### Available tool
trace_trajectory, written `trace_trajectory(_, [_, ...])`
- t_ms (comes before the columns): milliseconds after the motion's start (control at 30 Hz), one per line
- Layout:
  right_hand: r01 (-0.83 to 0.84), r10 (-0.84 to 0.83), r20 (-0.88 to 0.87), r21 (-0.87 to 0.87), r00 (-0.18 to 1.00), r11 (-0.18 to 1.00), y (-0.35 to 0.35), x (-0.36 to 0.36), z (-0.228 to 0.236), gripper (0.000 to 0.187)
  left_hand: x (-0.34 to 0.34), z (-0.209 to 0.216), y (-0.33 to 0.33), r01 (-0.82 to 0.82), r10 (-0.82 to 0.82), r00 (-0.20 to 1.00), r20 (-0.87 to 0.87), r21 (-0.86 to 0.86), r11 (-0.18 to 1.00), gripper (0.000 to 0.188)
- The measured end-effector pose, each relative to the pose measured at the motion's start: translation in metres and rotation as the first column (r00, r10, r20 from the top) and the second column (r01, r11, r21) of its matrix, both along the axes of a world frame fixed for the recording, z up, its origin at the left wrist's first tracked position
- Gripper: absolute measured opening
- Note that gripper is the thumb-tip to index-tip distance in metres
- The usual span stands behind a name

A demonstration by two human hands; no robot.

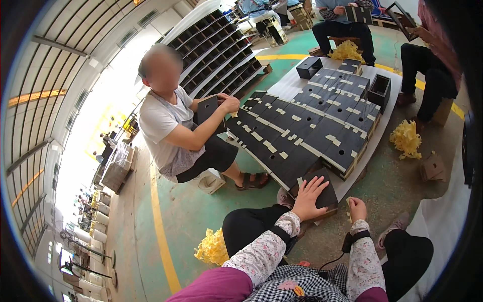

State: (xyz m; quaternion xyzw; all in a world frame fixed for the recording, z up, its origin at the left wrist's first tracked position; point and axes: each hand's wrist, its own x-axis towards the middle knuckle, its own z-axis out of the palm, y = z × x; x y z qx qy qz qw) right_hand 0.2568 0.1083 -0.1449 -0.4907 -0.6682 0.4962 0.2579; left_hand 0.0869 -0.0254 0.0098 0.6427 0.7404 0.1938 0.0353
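Observation:
My left hand [309, 198] lies with fingers spread on a black box [328, 195], pressing on its top near a short strip of pale tape. To the right of that box my right hand [357, 209] is closed, pinching a small pale tape strip [349, 215] that hangs below the fingers. Beyond my left hand stands a large block of black boxes [302, 136] packed side by side. Many short cream tape strips cross their seams, and round holes show in several tops.
At the left a seated co-worker [168, 121] holds a black box [207, 108]. Two more people sit at the far right. Yellow heaps of crumpled tape lie beside my left leg [212, 247] and at the right [405, 140]. Stacked black compartments [214, 55] stand behind.

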Motion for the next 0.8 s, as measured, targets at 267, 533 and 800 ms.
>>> trace_trajectory(267, [-0.331, 0.321, -0.164, -0.036, 0.933, 0.943, -0.015, -0.034, -0.014, 0.026, 0.000, 0.003, -0.004, -0.006, 0.006, 1.000, 0.009, 0.000, 1.000, 0.082])
trace_trajectory(533, [-0.531, 0.525, -0.128, -0.010, 0.841, 0.848, 0.007, 0.009, 0.018, 0.030, -0.001, 0.000, 0.011, 0.031, -0.032, 0.999, 0.026, 0.038, 0.999, 0.079])
trace_trajectory(800, [-0.025, 0.023, -0.010, -0.186, 1.000, 0.982, 0.008, 0.014, 0.013, 0.029, 0.001, -0.003, -0.008, 0.010, -0.014, 0.996, -0.091, -0.044, 0.999, 0.080])
